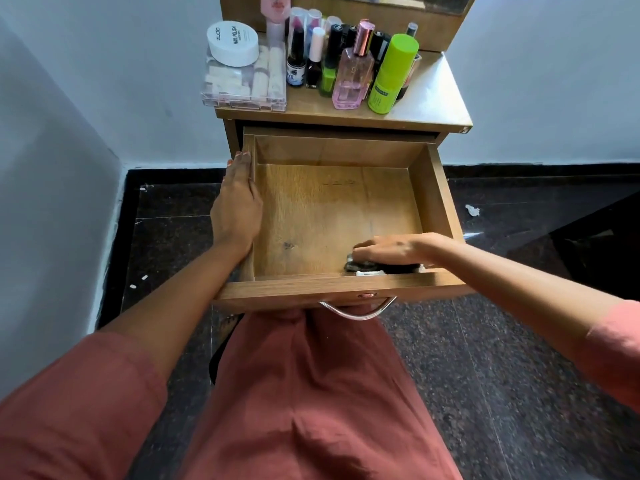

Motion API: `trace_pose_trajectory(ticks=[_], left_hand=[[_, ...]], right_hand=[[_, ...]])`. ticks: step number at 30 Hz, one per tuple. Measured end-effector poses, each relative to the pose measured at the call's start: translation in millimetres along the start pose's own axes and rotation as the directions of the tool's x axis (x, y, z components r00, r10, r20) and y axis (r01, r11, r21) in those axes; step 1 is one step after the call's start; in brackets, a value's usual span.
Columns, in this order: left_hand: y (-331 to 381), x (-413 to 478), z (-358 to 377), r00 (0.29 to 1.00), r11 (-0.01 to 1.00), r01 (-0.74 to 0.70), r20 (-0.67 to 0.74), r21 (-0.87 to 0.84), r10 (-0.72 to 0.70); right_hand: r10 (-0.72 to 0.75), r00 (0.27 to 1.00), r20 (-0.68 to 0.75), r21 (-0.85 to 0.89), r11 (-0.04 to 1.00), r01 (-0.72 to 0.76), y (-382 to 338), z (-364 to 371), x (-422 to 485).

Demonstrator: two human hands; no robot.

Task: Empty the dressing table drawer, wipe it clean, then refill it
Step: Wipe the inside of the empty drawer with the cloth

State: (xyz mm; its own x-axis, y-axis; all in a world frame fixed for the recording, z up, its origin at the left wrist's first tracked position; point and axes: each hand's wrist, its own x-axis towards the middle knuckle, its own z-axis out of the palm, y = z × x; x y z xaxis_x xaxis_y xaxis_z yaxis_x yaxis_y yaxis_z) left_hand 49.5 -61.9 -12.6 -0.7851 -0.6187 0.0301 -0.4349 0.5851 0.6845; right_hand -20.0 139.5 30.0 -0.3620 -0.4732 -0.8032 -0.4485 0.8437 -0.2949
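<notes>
Head view showed the open wooden drawer (332,216) of the dressing table pulled out toward the person, its floor bare except at the near right corner. There the right hand (391,247) lay flat, fingers (363,251) extended and pressed down on a dark crumpled cloth (377,266); I could not tell whether they gripped it or merely pinned it. The left hand (237,206) rested open against the outside of the drawer's left wall, fingertips hooked over the rim, holding nothing else.

Behind the drawer, on the wooden counter (429,95), stood the removed items: a clear plastic compartment box (242,84) with a white round nail-polish tub (232,43) on it, a pink glass perfume bottle (351,77), a lime-green spray can (391,74) and a cluster of small bottles.

The cloth looked soft and limp, likely to bunch, so flat palm pressure probably suited it best. The drawer seemed light and free on its runners, so bracing its side wall appeared sensible. For refilling, the perfume bottle looked fragile and smooth, best taken round its body; the box should probably be lifted from both short ends.
</notes>
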Motion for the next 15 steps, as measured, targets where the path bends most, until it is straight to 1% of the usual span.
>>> trace_pose_trajectory(ticks=[3,5,7,9,12,15], left_hand=[[0,0,-1,1.0,1.0,0.008,0.004,0.005,-0.008],[-1,1,0,1.0,1.0,-0.005,0.001,-0.003,0.005],[-3,1,1,1.0,1.0,-0.021,-0.002,-0.012,0.021],[-4,1,1,1.0,0.999,-0.03,-0.001,-0.012,0.03],[-4,0,1,0.999,0.999,-0.033,-0.003,-0.006,0.033],[-4,0,2,0.999,0.999,-0.037,-0.007,-0.003,0.037]], right_hand=[[-0.096,0.995,-0.011,0.006,0.995,0.096,-25,7,13],[-0.121,0.992,-0.027,-0.028,0.992,0.12,-36,11,19],[-0.102,0.992,-0.078,-0.068,0.993,0.097,-37,15,21],[-0.099,0.99,-0.103,-0.032,0.995,0.096,-28,16,17],[-0.08,0.994,-0.072,0.088,0.992,0.086,-12,13,9],[0.01,0.998,-0.066,0.095,0.996,-0.004,12,4,-2]])
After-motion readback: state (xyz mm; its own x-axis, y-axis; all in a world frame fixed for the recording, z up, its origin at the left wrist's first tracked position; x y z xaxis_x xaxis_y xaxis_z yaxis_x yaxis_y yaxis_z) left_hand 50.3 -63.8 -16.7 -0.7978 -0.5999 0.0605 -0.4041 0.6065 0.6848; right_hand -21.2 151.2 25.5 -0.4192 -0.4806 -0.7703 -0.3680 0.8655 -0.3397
